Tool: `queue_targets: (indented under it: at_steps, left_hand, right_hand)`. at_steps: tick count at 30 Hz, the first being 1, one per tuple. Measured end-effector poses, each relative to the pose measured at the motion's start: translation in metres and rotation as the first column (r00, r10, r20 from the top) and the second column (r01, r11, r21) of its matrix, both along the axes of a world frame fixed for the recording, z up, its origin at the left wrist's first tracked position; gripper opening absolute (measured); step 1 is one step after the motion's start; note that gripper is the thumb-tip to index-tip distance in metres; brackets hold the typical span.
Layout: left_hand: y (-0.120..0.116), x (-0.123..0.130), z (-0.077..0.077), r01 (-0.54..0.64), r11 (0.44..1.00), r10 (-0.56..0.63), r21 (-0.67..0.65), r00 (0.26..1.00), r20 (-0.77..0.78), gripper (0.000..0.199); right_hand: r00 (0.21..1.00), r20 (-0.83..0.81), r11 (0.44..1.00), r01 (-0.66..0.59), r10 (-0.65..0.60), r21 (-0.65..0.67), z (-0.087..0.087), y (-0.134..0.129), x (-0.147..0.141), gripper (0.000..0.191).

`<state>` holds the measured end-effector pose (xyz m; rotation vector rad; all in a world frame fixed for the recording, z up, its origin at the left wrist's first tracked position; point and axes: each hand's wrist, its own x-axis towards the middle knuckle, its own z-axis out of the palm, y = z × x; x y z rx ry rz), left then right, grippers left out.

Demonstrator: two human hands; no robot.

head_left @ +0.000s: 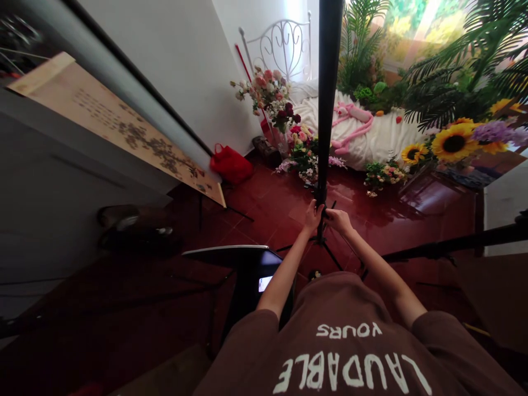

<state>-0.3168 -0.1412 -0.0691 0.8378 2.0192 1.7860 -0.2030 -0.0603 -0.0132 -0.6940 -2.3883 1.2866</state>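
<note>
A black light stand (325, 110) rises upright in front of me, from its splayed tripod legs past the top of the view. Low on its pole, my left hand (312, 216) is closed around it from the left side. From the right, my right hand (338, 221) grips the pole at about the same height, its fingers bent against a dark part. Whether that part is a knob or a collar, I cannot make out. Both forearms reach forward over my brown shirt (350, 308).
Artificial flowers (268, 91), sunflowers (451, 143) and a white-draped bed (383, 135) stand beyond the pole. Left are a hanging scroll (136, 129), a red bag (231, 164) and a dark stand holding a lit phone (264, 284). Another black pole (454, 245) crosses at right.
</note>
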Motion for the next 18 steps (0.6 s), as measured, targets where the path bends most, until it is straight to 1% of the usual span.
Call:
queue_targets:
  at_steps: [2,5,8,12,15,17,18]
  left_hand:
    - [-0.001,0.001,0.009,-0.044,0.999,0.046,0.02,0.995,-0.09,0.045]
    - [0.001,0.003,0.028,-0.076,0.995,0.086,0.063,0.98,-0.178,0.042]
    - [0.006,0.004,0.053,-0.087,0.989,0.109,0.119,0.974,-0.199,0.041]
    - [0.015,0.005,0.087,-0.108,0.973,0.144,0.205,0.974,-0.174,0.039]
    - [0.018,0.004,0.107,-0.102,0.964,0.15,0.244,0.971,-0.187,0.037]
    - [0.018,0.003,0.114,-0.099,0.962,0.153,0.254,0.967,-0.202,0.036]
    - [0.018,0.003,0.116,-0.101,0.962,0.156,0.254,0.966,-0.205,0.037]
  right_hand:
    - [1.0,0.004,1.0,0.014,-0.014,0.023,0.001,-0.001,-0.001,0.022]
    - [0.999,-0.006,0.999,0.046,-0.046,0.004,0.0,-0.003,-0.002,0.022]
    - [0.999,-0.005,0.999,0.05,-0.05,0.017,-0.002,-0.004,0.002,0.022]
    - [0.995,-0.024,0.995,0.095,-0.095,0.006,-0.003,-0.007,0.014,0.032]
    - [0.987,-0.033,0.986,0.155,-0.158,-0.068,-0.008,-0.012,0.017,0.035]
    - [0.976,-0.039,0.963,0.206,-0.215,-0.174,-0.013,-0.018,0.014,0.036]
    - [0.967,-0.036,0.937,0.234,-0.251,-0.258,-0.015,-0.021,0.011,0.039]
